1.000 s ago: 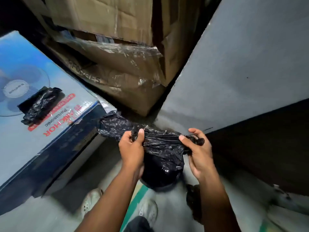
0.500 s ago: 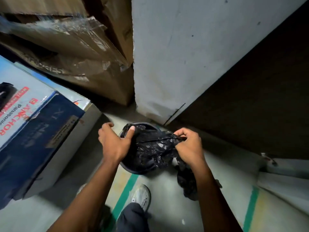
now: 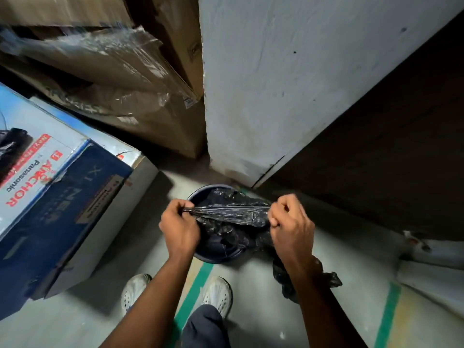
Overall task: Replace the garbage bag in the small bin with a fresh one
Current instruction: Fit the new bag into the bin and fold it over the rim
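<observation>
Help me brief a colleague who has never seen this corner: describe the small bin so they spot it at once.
Find the foot of the white wall corner, where it meets the floor. Right below it stands the small bin, round and dark blue. A black bag is stretched across its mouth between the left hand and the right hand; the cardboard boxes nearby are angular.

Dim light; glare on plastic wrap above my hands, deep shadow right of them, edges bent, slight blur.
</observation>
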A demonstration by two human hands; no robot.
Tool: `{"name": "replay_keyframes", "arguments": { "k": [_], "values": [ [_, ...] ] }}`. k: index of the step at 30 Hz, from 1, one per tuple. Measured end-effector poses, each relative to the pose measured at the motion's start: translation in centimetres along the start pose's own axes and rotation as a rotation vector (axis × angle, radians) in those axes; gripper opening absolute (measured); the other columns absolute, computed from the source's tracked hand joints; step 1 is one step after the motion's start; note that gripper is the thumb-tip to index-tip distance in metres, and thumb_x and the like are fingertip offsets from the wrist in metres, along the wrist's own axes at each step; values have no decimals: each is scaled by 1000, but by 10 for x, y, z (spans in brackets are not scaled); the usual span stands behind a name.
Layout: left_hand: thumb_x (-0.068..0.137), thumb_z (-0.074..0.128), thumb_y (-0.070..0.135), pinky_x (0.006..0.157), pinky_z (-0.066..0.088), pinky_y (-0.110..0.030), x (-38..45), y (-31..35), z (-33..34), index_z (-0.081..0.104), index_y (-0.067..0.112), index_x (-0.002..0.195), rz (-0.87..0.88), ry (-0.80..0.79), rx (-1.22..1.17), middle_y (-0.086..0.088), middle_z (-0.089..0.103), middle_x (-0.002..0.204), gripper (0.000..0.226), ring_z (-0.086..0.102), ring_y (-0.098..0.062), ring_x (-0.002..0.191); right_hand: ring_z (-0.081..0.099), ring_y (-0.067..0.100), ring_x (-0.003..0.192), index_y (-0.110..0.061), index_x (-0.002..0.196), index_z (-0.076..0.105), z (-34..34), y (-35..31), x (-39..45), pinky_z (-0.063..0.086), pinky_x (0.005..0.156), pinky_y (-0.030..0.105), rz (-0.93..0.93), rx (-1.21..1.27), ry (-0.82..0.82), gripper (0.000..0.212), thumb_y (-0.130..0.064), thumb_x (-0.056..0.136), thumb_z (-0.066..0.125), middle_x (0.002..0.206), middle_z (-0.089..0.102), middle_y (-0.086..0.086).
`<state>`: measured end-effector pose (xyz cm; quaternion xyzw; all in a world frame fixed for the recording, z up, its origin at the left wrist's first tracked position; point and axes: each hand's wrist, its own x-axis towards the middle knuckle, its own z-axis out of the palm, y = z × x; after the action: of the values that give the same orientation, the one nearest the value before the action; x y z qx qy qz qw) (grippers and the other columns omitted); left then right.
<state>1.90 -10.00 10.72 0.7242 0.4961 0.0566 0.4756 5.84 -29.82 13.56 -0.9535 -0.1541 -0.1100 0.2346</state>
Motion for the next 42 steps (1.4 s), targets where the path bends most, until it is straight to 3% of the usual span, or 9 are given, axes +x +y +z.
{"name": "replay_keyframes", "arguments": {
  "k": [4, 6, 9, 13, 16, 26, 32, 35, 42],
  "values": [
    [84, 46, 0, 82, 52, -43, 14, -19, -14, 60, 19, 84, -24, -12, -19, -1, 64, 82, 24, 62, -31, 83, 61, 25, 90, -26, 87, 68, 14, 13, -24, 48, 51, 31, -34, -230, -315, 27, -12, 68, 80, 115, 61, 2],
    [85, 50, 16, 63, 56, -54, 14, -26, -20, 55, 24, 85, 2, -134, -20, -6, 64, 77, 10, 64, -39, 69, 62, 26, 98, -28, 123, 54, 20, 13, -28, 55, 61, 37, 126, -324, -512, 55, -9, 76, 76, 137, 45, 2],
    [81, 69, 27, 34, 44, -35, 13, -38, -25, 47, 25, 83, 131, -308, 133, -11, 63, 70, 22, 59, -34, 39, 67, 30, 92, -25, 136, 32, 25, 9, -27, 57, 77, 41, 309, -304, -613, 70, -7, 81, 71, 145, 31, 2],
    [77, 60, 12, 42, 51, -45, 15, -43, -28, 39, 20, 70, 256, -334, 318, -4, 55, 63, 24, 59, -30, 47, 70, 31, 87, -25, 135, 29, 35, 4, -29, 57, 78, 40, 343, -270, -661, 78, -18, 75, 78, 142, 32, 2],
    [71, 50, -6, 49, 35, -35, 14, -45, -30, 36, 11, 66, 224, -162, 266, -4, 46, 59, 22, 41, -25, 56, 68, 28, 94, -25, 130, 32, 46, 0, -40, 56, 81, 38, 400, -241, -739, 75, -22, 73, 80, 136, 39, 1],
    [76, 68, 17, 61, 48, -37, 59, -96, 23, 45, 15, 66, 160, -316, 415, -1, 55, 59, 25, 50, -28, 61, 61, 35, 112, -28, 153, 5, 132, 32, -58, 53, 93, 42, 306, -393, -1069, 105, -6, 77, 73, 155, 27, 18],
    [85, 63, 29, 69, 54, -39, 99, -135, 51, 61, 16, 80, 276, -430, 440, -4, 69, 73, 14, 66, -29, 73, 61, 38, 108, -28, 149, 20, 174, 51, -63, 52, 93, 45, 364, -225, -1076, 94, -17, 71, 71, 151, 23, 13],
    [85, 63, 24, 66, 52, -39, 117, -132, 61, 59, 11, 71, 298, -306, 287, -9, 64, 67, 19, 61, -27, 66, 63, 36, 100, -41, 133, 40, 183, 56, -52, 54, 88, 44, 538, 91, -800, 78, -30, 60, 66, 133, 39, 0],
    [84, 53, 46, 59, 42, -37, 173, -123, 106, 49, -4, 63, 122, -179, 170, 3, 41, 60, 55, 39, -16, 56, 63, 34, 74, -35, 138, 37, 227, 73, -15, 53, 71, 41, 376, -110, -522, 43, -42, 96, 44, 124, 46, 3]
  ]
}}
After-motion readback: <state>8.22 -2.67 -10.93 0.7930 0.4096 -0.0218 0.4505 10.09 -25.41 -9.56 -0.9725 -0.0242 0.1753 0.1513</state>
